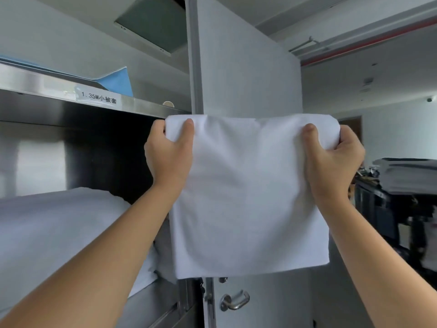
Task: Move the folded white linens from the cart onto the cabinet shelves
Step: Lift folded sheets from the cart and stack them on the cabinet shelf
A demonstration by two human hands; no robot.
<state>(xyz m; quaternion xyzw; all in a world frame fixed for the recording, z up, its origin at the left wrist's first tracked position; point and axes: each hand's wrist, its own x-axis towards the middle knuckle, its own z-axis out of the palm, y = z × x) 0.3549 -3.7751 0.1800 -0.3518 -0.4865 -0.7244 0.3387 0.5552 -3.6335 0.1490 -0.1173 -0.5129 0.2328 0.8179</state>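
A folded white linen point(248, 197) hangs flat in front of me, held up by its top edge. My left hand point(169, 152) grips the top left corner and my right hand point(333, 157) grips the top right corner. The linen is just right of the open steel cabinet, level with its upper shelf edge point(47, 84). A stack of white linens point(59, 223) lies on the shelf below, at the left. The cart is at the far right, dark and blurred, with folded linens point(409, 176) on top.
The open cabinet door point(246, 67) stands behind the held linen, its handle point(234, 300) below. A blue cloth point(115, 81) lies on the top shelf. A label point(99, 97) is stuck on the upper shelf edge.
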